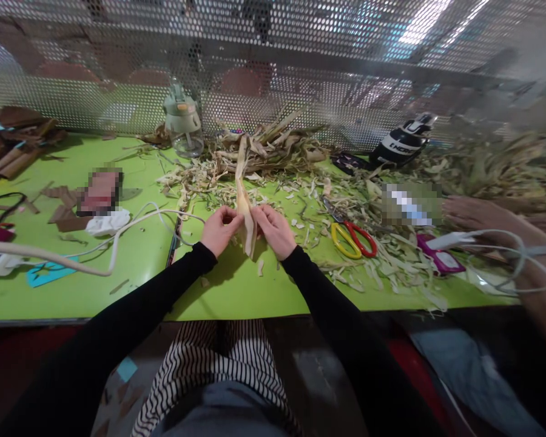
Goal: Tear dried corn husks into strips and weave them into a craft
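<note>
Fingers of the left hand [221, 230] and the right hand [274, 230] pinch a dried husk strip [244, 206] from either side, just above the green tabletop [139, 270]. It's long and creased, pale cream at its broader near end, warming to a yellowish tan near the fingertips, with a narrow, twisted far end reaching toward the heap of dry husks [273, 149] over there.

The only view, worn on the head, looks forward and down over the green counter [131, 297], taking in both forearms at close range.
</note>
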`<state>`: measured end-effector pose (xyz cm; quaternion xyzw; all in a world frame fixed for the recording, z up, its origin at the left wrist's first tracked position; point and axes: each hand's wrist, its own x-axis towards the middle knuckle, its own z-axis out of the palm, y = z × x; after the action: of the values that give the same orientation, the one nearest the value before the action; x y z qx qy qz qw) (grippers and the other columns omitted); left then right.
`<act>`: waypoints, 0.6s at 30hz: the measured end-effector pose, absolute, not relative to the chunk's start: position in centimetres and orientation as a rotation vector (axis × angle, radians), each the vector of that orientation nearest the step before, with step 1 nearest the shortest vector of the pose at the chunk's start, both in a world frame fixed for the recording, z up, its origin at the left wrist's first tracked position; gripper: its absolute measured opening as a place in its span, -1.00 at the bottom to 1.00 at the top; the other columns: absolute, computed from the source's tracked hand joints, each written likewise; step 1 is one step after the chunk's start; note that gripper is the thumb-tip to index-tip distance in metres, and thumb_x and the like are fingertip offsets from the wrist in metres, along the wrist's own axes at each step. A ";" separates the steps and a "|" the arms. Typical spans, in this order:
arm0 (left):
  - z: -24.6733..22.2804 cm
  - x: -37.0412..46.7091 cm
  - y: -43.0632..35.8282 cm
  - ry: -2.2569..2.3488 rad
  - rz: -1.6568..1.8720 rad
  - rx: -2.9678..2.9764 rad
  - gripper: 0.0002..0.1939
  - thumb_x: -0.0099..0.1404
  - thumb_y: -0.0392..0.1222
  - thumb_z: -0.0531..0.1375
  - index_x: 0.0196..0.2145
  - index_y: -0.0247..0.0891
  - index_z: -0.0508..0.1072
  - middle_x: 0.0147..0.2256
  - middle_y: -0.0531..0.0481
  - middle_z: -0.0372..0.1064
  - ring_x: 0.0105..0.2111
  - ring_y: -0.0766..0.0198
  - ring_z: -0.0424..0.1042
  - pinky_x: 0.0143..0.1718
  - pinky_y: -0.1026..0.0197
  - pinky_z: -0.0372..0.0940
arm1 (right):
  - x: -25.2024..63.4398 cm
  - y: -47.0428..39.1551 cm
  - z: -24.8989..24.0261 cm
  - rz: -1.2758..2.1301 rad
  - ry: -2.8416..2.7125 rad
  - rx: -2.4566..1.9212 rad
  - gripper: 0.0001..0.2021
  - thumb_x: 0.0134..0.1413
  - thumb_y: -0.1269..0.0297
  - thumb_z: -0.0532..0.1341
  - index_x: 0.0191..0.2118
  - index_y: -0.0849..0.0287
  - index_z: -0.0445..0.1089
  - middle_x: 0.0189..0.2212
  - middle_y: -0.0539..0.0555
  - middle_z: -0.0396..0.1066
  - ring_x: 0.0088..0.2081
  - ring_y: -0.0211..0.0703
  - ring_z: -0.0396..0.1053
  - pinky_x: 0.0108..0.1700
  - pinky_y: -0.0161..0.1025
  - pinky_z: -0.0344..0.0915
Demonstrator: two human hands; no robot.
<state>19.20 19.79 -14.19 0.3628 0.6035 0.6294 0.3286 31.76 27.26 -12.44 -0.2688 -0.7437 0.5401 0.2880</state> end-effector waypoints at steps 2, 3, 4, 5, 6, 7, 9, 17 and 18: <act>-14.2 19.2 19.7 1.596 1.648 0.928 -0.74 0.07 -0.08 0.24 -0.49 -0.27 0.25 -0.56 0.13 0.23 -0.57 0.43 0.22 -0.51 0.35 0.16 | 31.8 27.2 -12.3 1.334 -2.056 -0.702 -0.66 0.05 -0.04 0.18 -0.30 0.18 0.31 -0.47 -0.01 0.34 -0.51 -0.29 0.27 -0.49 -0.34 0.23; -14.1 19.3 19.7 1.617 1.641 0.933 -0.74 0.06 -0.07 0.25 -0.48 -0.27 0.26 -0.56 0.13 0.23 -0.57 0.43 0.23 -0.51 0.35 0.15 | 31.8 27.2 -12.4 1.254 -2.088 -0.704 -0.66 0.04 -0.03 0.20 -0.30 0.19 0.32 -0.45 0.00 0.35 -0.48 -0.28 0.28 -0.46 -0.33 0.23; -14.0 19.4 19.6 1.639 1.629 0.941 -0.73 0.06 -0.07 0.26 -0.47 -0.27 0.27 -0.56 0.13 0.24 -0.56 0.42 0.24 -0.51 0.35 0.15 | 31.8 27.2 -12.4 1.176 -2.113 -0.712 -0.67 0.04 -0.01 0.20 -0.31 0.20 0.32 -0.45 0.00 0.35 -0.46 -0.27 0.28 -0.44 -0.33 0.22; -13.9 19.4 19.6 1.655 1.619 0.947 -0.73 0.05 -0.07 0.26 -0.46 -0.28 0.27 -0.54 0.12 0.25 -0.55 0.41 0.26 -0.51 0.34 0.16 | 31.8 27.3 -12.5 1.112 -2.130 -0.726 -0.68 0.06 0.00 0.19 -0.32 0.20 0.32 -0.46 0.00 0.35 -0.46 -0.27 0.27 -0.44 -0.33 0.20; -13.8 19.5 19.6 1.661 1.612 0.951 -0.74 0.05 -0.08 0.26 -0.44 -0.28 0.28 -0.53 0.11 0.26 -0.53 0.40 0.26 -0.50 0.34 0.16 | 31.7 27.4 -12.7 1.071 -2.141 -0.741 -0.69 0.08 0.01 0.16 -0.34 0.20 0.32 -0.48 -0.01 0.34 -0.46 -0.27 0.26 -0.44 -0.32 0.19; -13.7 19.6 19.5 1.655 1.615 0.952 -0.74 0.04 -0.10 0.27 -0.43 -0.28 0.28 -0.51 0.10 0.27 -0.52 0.41 0.27 -0.50 0.34 0.17 | 31.7 27.5 -12.8 1.054 -2.146 -0.750 -0.70 0.11 0.02 0.14 -0.36 0.20 0.31 -0.49 -0.01 0.33 -0.47 -0.27 0.25 -0.45 -0.32 0.18; -13.5 19.7 19.6 1.603 1.662 0.941 -0.71 0.01 -0.16 0.29 -0.38 -0.29 0.26 -0.47 0.10 0.27 -0.51 0.43 0.26 -0.47 0.35 0.19 | 31.7 27.6 -12.9 1.093 -2.139 -0.732 -0.72 0.12 0.05 0.11 -0.35 0.20 0.30 -0.48 -0.01 0.34 -0.47 -0.26 0.25 -0.43 -0.32 0.18; -13.2 19.3 19.9 1.364 1.744 0.828 -0.84 0.10 -0.25 0.20 -0.34 -0.32 0.31 -0.48 0.11 0.27 -0.56 0.50 0.21 -0.55 0.41 0.13 | 31.6 27.6 -12.8 1.403 -2.042 -0.590 -0.75 0.02 0.10 0.22 -0.32 0.20 0.30 -0.44 -0.01 0.36 -0.44 -0.28 0.29 -0.40 -0.33 0.22; -13.2 19.2 19.9 1.364 1.750 0.836 -0.88 0.11 -0.24 0.19 -0.39 -0.33 0.32 -0.51 0.12 0.26 -0.57 0.50 0.20 -0.57 0.41 0.12 | 31.6 27.6 -12.8 1.438 -2.025 -0.585 -0.75 0.01 0.10 0.23 -0.32 0.19 0.29 -0.44 -0.01 0.36 -0.44 -0.28 0.29 -0.41 -0.33 0.23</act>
<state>19.17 19.89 -13.18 0.3269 0.5331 0.6839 0.3759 31.57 27.58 -12.84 -0.2193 -0.7594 0.5391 0.2909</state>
